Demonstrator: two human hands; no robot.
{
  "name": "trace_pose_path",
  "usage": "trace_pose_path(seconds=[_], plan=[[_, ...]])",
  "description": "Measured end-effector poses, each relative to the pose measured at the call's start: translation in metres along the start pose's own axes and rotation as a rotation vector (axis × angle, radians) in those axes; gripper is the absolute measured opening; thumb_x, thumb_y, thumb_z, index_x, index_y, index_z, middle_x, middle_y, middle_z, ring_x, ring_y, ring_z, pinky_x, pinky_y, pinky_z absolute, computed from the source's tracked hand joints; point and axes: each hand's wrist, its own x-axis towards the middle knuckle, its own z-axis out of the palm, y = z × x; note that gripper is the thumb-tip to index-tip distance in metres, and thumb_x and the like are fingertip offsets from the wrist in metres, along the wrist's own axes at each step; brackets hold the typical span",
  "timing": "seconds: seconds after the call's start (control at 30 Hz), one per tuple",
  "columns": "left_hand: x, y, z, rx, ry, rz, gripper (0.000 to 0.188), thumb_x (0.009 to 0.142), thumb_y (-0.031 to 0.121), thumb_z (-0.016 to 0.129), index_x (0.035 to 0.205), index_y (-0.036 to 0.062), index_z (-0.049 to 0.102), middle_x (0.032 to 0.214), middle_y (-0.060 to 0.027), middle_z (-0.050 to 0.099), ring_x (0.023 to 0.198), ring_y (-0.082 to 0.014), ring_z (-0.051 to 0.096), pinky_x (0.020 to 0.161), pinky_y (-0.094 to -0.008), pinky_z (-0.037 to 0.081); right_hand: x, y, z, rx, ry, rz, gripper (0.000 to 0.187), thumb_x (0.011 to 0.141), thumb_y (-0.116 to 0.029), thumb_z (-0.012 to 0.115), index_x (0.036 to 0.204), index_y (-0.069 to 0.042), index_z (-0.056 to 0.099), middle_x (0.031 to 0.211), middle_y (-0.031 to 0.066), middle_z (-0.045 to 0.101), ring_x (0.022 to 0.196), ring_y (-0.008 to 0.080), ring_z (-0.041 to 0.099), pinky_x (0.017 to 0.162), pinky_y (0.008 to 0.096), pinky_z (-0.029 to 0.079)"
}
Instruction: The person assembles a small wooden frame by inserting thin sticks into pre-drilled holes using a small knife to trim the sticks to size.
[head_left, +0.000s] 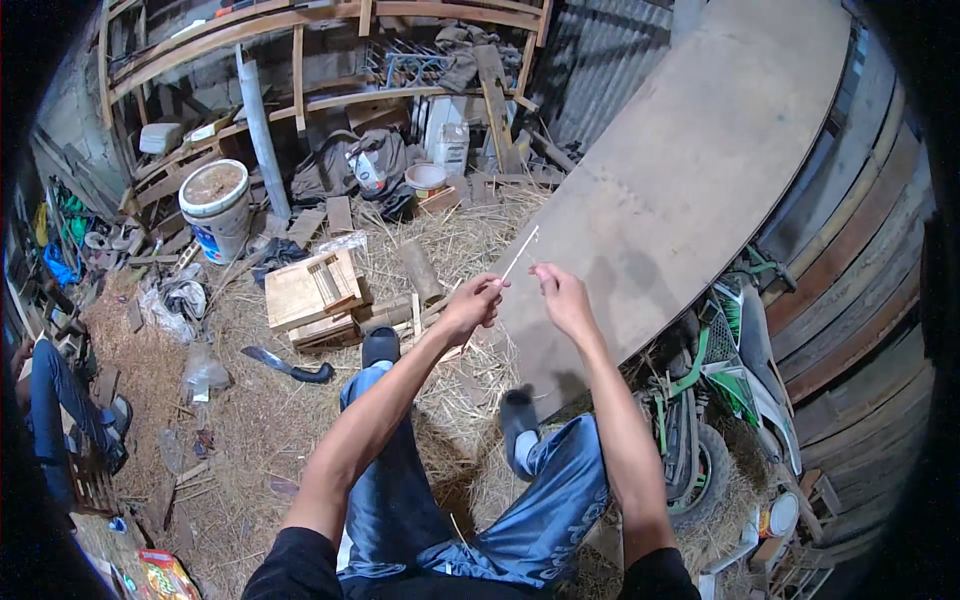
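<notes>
In front of me, my left hand (474, 306) pinches a thin pale stick (520, 252), perhaps a straw or a sliver of wood. It slants up and away to the right, and small light wisps show near its far tip. My right hand (562, 298) is held just to the right, with thumb and forefinger closed together near the stick. Whatever lies between those fingertips is too small to make out. Behind both hands is a large brown board (690, 170), leaning from the straw-covered floor up to the far right.
A knife with a dark handle (290, 366) lies on the floor at left, near a stack of wooden pieces (312, 292). Beyond stands a white bucket (216, 215). At right is a green and white motorbike (735, 370). Another person's leg (62, 410) shows at far left.
</notes>
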Motion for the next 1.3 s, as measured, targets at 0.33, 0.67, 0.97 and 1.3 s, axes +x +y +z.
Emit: trace_pose_path(seconds=[0.33,0.67,0.97,1.3], plan=[[0.048,-0.005,0.001,0.289,0.113,0.065,0.021,0.092,0.025,0.055,0.088,0.0048,0.06,0.062,0.0042,0.047,0.048,-0.0044,0.038,0.041,-0.0224,0.029,0.017,0.057,0.04,0.066,0.116,-0.117,0.021,0.087,-0.015,0.057,0.103,-0.004,0.066,0.102,0.0178,0.065,0.096,0.0318,0.062,0.085,0.0364,0.047],[0.04,-0.004,-0.025,0.434,0.057,0.067,0.018,0.093,0.02,0.053,0.099,0.0056,0.064,0.061,0.0058,0.045,0.049,-0.0024,0.037,0.042,-0.0204,0.028,0.031,0.122,-0.003,0.004,0.183,0.251,0.029,0.094,-0.025,0.049,0.103,-0.004,0.066,0.102,0.0173,0.065,0.097,0.0297,0.062,0.083,0.0356,0.046],[0.046,-0.002,-0.02,0.154,0.061,-0.035,0.017,0.093,0.019,0.055,0.1,0.0047,0.061,0.069,0.0029,0.043,0.049,-0.0058,0.037,0.043,-0.0226,0.03,0.016,0.093,0.013,0.181,0.091,0.215,0.033,0.094,-0.031,0.047,0.105,-0.005,0.064,0.09,0.0148,0.066,0.082,0.0181,0.06,0.08,0.0309,0.046],[0.064,-0.023,-0.036,0.192,0.105,0.037,0.02,0.092,0.02,0.057,0.105,0.0063,0.061,0.07,0.0035,0.045,0.054,-0.0061,0.041,0.045,-0.0233,0.033,0.015,0.081,0.034,0.012,0.107,0.043,0.028,0.088,-0.023,0.057,0.105,-0.002,0.064,0.097,0.0177,0.066,0.093,0.0321,0.063,0.083,0.0351,0.048]])
